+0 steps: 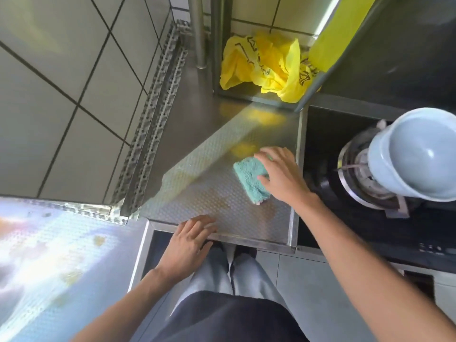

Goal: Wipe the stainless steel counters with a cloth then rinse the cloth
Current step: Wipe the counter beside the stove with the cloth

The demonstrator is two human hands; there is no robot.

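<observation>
Cloth is the thing to judge here: a folded teal microfibre cloth [250, 180] lies flat on the dimpled stainless steel counter [217, 193], near its right edge, with the right hand [281, 174] spread on top of it, fingers splayed and pressing down rather than pinching. The left hand [191, 239] rests open on the counter's front lip, holding nothing and well apart from the right. The cloth looks soft, thick and light, likely limp once lifted and heavier if wet, so it should slide best under a flat palm and be picked up by bunching a folded edge. Its plush pile probably drags a little on the embossed metal. Just beside the counter to the right sit a black gas hob [345, 169] and a pale blue pot [417, 154]. A crumpled yellow plastic bag [266, 65] lies at the back.
</observation>
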